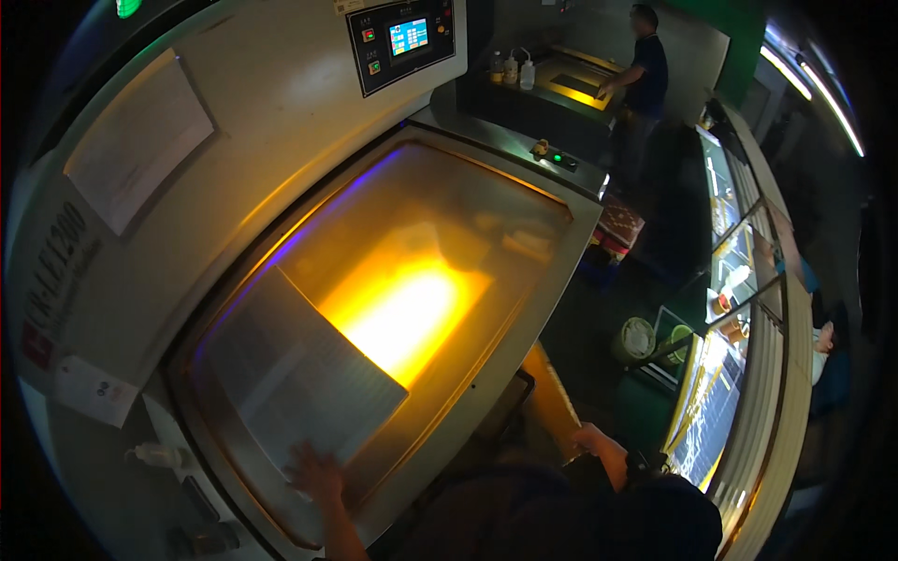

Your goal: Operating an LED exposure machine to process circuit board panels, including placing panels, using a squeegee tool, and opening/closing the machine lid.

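My left hand [316,472] lies with its fingers spread on the near left corner of a flat grey rectangular sheet [309,374]. That sheet rests on the glass-like bed of a large machine [440,178], whose raised rim runs all round it. A bright yellow glow [402,313] shows on the bed just beyond the sheet. Off to the right, below the machine's front edge, my right hand [601,451] is closed on the lower end of a narrow-looking yellowish panel [552,402]. Most of this panel's far end is hidden beside the machine.
A control panel with a lit screen [409,37] is on the machine's upper housing. Another person [645,75] works at a similar bed behind, near several bottles [513,70]. Along the right runs a lit table [702,421]. A bucket [638,338] stands between.
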Demonstrator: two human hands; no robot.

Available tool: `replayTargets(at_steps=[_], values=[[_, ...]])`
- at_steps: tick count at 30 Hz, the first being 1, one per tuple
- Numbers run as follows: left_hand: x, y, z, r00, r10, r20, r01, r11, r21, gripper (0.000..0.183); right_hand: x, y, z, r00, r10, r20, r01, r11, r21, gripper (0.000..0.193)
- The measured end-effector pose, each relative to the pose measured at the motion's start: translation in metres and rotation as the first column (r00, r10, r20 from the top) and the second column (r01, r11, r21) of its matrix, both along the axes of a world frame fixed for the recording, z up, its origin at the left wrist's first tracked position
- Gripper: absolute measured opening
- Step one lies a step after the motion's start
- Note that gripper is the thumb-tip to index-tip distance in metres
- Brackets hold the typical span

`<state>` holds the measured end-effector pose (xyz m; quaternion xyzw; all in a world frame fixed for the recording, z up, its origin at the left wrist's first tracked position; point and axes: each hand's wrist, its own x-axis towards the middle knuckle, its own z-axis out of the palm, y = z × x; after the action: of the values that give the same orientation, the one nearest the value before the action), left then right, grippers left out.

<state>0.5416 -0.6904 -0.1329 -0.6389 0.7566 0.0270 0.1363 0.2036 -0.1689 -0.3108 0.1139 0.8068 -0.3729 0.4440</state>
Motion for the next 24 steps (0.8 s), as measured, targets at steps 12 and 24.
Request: replayTargets(at_steps=[12,24], values=[[0.037,-0.010,-0.011,0.970,-0.025,-0.243,0.024,1.000,-0.005,0.078,-0.039,-0.033,0.137,0.561,0.251,-0.789,-0.301,0.950,0.088,0.049],[0.061,0.091,0.068,0.904,-0.263,-0.336,0.406,0.774,0.486,0.088,0.039,-0.359,0.230,-0.497,0.475,-0.726,-0.867,-0.299,0.398,0.052]])
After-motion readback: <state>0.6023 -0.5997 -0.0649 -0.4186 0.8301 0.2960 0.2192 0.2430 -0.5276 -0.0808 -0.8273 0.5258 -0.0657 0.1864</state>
